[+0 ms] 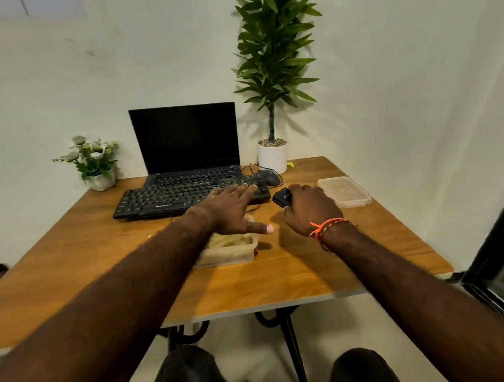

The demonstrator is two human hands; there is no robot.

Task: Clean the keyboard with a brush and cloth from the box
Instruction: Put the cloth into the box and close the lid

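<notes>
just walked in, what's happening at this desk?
A person is cleaning the keyboard. The left hand lies with straight fingers on the keyboard's right end. The right hand grips a black brush just right of the keyboard, not yet on the keys. The open box sits nearer on the table, with its lid set off to the right. No cloth out that I can see.

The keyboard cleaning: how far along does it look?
Early on. The box stands open near the table's front, its lid set aside at the right. The right hand grips a black object, probably the brush, beside the keyboard; the left hand rests flat on the keys. Something pale, perhaps the cloth, remains in the box. Brushing and wiping seem still to come.
</notes>
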